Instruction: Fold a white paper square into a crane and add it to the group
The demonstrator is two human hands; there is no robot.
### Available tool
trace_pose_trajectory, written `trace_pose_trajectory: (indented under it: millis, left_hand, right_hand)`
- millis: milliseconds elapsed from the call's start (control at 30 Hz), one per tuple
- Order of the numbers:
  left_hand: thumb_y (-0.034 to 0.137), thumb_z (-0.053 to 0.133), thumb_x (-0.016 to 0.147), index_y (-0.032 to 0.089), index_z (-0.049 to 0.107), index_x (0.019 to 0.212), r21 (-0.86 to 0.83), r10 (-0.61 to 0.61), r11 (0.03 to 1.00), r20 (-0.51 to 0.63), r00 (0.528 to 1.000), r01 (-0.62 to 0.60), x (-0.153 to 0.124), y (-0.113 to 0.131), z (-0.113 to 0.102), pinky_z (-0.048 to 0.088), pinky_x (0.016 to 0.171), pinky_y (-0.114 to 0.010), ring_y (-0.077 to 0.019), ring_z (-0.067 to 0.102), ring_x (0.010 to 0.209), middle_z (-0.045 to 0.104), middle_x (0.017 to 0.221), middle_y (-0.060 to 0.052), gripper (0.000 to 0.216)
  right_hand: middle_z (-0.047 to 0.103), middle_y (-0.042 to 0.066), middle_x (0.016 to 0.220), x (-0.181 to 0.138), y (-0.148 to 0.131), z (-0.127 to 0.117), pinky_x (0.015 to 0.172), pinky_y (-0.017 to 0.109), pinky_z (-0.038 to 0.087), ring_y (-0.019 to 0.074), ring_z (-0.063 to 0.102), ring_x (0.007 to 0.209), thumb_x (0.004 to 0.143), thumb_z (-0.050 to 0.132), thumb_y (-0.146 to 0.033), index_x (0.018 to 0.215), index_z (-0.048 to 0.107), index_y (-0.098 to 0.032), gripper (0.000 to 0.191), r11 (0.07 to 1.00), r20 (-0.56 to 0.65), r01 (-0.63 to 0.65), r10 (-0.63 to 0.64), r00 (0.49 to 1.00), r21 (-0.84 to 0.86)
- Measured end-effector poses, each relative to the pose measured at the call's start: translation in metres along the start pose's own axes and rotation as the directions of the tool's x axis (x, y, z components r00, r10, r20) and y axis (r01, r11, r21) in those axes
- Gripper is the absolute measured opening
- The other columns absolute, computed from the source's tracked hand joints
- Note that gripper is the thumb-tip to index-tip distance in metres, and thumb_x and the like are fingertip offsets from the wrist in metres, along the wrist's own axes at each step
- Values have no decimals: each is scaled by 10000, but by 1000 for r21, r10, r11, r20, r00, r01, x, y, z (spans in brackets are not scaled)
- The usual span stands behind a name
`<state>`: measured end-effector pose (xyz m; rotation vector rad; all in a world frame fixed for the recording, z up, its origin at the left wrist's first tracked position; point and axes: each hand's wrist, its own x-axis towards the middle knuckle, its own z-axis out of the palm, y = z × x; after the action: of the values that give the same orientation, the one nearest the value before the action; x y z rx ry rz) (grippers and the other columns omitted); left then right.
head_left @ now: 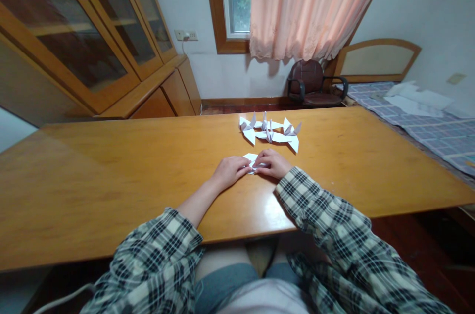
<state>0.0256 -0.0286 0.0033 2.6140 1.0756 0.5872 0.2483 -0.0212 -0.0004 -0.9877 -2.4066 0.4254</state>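
Observation:
A small piece of white folded paper (pixel 250 156) lies on the wooden table. My left hand (pixel 229 171) rests at its left edge, with fingers closed together on the paper. From the right, my right hand (pixel 273 163) pinches and presses the same paper with curled fingers. The fingers of both hands almost meet and cover much of the paper, so its exact fold is hidden. Just beyond my hands stand several white origami cranes (pixel 270 135), grouped close together with wings and necks raised.
The wooden table (pixel 129 175) stretches wide to both sides, its near edge by my lap. A glass-door cabinet (pixel 122 56) stands at the back left. Past the far edge is a brown armchair (pixel 309 81). A bed (pixel 415 116) with papers on it is at the right.

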Motion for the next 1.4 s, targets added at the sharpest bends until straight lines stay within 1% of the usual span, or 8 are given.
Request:
trace_pose_trajectory:
  millis: [167,333,467,567,667,900,1200,1400]
  left_hand:
    - [364,485,910,215,645,969,-17,-15,1000,-6,1000,15,1,1,-3,449,775,-300,-187,619,891,694,954,-43,227]
    - [301,521,877,189,624,795,-67,-45,997,-72,996,40,3,1,-2,460,806,-328,-194,594,902,675,947,-62,173]
    - [248,538,849,183,580,728,-100,-51,994,-103,993,40,5,0,3,456,833,-342,-190,582,889,658,911,-56,144]
    - [254,557,831,187,563,796,-105,-107,990,-115,988,95,5,2,5,458,810,-345,-198,566,875,634,894,-49,76]
    - [260,558,826,192,540,924,-94,-165,983,-112,980,155,4,3,6,456,791,-346,-207,549,878,609,909,-47,120]
    - [213,507,842,195,523,934,-53,-138,990,-95,986,134,3,4,7,436,818,-355,-211,519,902,583,923,-48,95]
    - [209,516,846,192,553,964,-38,-113,993,-94,989,110,4,5,7,439,860,-375,-218,513,939,582,961,-56,125]
    - [198,504,864,178,594,923,-36,-73,997,-90,993,70,4,6,6,435,872,-365,-210,513,945,592,958,-61,110]
  right_hand:
    - [633,64,880,1,1,4,806,328,420,181,551,854,801,673,-290,792,717,-179,120,997,-34,-68,70,997,40]
    - [601,60,855,3,-2,8,801,324,417,174,539,838,798,660,-227,747,685,-162,87,988,-68,-151,153,986,40]
    - [568,57,839,4,-3,12,773,314,413,164,526,809,794,658,-240,702,661,-149,129,974,-79,-217,221,972,57]
    - [553,51,822,5,-4,13,766,308,405,161,511,801,794,654,-243,693,646,-146,140,967,-87,-250,253,963,48]
    - [548,50,827,5,-8,14,777,310,393,167,498,818,816,630,-262,709,635,-154,152,959,-83,-284,284,955,6]
    - [541,63,927,6,-18,18,806,336,361,197,472,902,871,552,-329,811,620,-179,174,918,-62,-362,357,932,-161]
    - [535,66,922,7,-19,16,792,331,360,201,471,898,856,571,-335,794,600,-182,168,914,-60,-369,364,929,-168]
    - [536,65,919,7,-22,15,778,316,347,200,469,894,852,574,-332,840,576,-186,147,913,-58,-365,360,931,-182]
